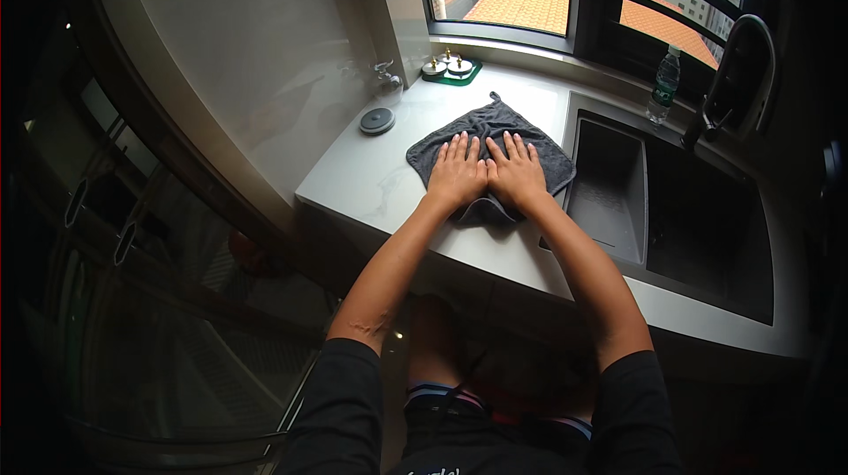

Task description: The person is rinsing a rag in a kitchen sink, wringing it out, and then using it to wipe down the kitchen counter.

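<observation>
A dark grey cloth [493,119] with a small hanging loop at its far corner lies spread on the white countertop [358,187]. My left hand [457,174] rests flat on it, palm down, fingers slightly apart and pointing away from me. Beside it, my right hand [515,174] lies flat in the same way, and the two thumbs touch or nearly touch. Neither hand grips the cloth. Its near edge is rumpled below my wrists, while its right corner reaches the rim of the dark sink [571,144].
A round grey disc [377,121] lies left of the cloth. Behind are a green tray [472,76] holding several lidded containers, and the window. A plastic water bottle [664,87] and black faucet [772,71] stand behind the sink. A glossy wall [265,64] borders the left.
</observation>
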Demonstrator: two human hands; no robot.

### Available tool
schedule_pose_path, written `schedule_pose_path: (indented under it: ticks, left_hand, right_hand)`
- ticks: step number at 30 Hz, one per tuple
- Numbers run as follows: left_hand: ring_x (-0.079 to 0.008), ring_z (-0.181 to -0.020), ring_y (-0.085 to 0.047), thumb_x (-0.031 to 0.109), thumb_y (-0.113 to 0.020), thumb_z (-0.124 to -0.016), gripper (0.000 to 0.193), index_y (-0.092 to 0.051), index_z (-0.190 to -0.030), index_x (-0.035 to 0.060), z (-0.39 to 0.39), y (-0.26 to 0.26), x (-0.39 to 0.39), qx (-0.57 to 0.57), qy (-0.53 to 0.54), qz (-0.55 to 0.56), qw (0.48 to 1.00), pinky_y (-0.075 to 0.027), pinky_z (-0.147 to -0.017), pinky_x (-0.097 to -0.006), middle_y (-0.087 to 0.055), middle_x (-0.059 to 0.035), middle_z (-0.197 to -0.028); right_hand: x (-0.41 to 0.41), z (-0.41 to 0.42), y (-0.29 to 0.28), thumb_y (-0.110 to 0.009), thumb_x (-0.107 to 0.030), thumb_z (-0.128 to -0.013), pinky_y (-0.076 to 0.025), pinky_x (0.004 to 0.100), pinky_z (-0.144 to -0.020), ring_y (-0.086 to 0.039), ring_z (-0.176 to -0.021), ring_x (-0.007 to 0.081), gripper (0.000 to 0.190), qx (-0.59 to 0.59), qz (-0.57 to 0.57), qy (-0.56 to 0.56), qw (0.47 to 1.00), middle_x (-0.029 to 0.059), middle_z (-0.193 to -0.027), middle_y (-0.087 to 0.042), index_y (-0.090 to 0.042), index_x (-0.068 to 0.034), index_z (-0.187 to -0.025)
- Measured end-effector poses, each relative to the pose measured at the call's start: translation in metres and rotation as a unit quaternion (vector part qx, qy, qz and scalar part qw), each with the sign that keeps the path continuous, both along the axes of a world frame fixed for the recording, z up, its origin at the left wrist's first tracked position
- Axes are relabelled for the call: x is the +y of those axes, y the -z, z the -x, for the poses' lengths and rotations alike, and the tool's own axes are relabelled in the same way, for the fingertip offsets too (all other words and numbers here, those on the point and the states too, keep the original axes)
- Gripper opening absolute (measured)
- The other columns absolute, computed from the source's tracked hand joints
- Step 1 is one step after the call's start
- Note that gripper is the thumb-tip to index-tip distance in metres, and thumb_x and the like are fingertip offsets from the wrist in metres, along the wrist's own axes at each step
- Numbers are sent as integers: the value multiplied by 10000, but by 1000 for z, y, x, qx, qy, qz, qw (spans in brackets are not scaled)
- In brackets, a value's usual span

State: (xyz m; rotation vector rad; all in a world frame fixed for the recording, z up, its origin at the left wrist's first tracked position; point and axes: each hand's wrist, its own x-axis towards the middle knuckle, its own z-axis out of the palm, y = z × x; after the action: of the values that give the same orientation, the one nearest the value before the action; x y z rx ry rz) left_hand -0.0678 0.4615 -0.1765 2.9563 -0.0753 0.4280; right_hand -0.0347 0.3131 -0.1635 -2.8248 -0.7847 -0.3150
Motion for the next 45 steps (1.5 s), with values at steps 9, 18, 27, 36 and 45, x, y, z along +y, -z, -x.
schedule_pose_path:
  ticks: [9,18,27,36,45]
  left_hand:
    - [-378,-1462,-275,357,-372,-993,623,-357,-1484,-27,66,6,-18,-37,16,-11,999,-176,-1200,-501,-307,-278,-1546]
    - [-353,-1481,-239,349,-348,-996,628,-313,-1509,-11,43,-3,-13,-21,28,-21,999,-156,-1212,-475,-277,-254,-1569]
    - [-322,-1496,-214,404,-299,-1006,645,-295,-1530,29,-7,-15,-8,32,-30,21,999,-140,-1221,-442,-248,-232,-1590]
    - [-358,-1480,-237,415,-384,-987,661,-338,-1500,0,100,1,-20,-22,22,-12,999,-162,-1206,-487,-274,-251,-1570]
    - [-292,-1509,-177,439,-316,-987,670,-296,-1537,57,23,-11,-2,31,-31,27,999,-97,-1231,-432,-221,-195,-1610]
  right_hand:
    - [-26,62,13,-330,-401,-988,-114,536,-1204,-221,-1486,379,602,-17,-35,-34,999,244,-1569,-294,-364,-121,-1521]
    - [-22,38,2,-335,-390,-981,-119,515,-1210,-202,-1499,339,600,-2,-12,-39,999,205,-1594,-262,-346,-145,-1529]
    - [-3,-7,-9,-265,-427,-1003,-70,486,-1226,-132,-1521,303,598,57,10,20,998,153,-1630,-190,-291,-204,-1556]
    - [-47,90,9,-355,-399,-990,-113,561,-1195,-214,-1483,396,603,-18,-3,-96,995,252,-1570,-281,-357,-113,-1521]
    - [-10,17,-4,-315,-390,-973,-117,510,-1212,-199,-1498,344,608,18,20,-54,998,197,-1604,-240,-321,-174,-1542]
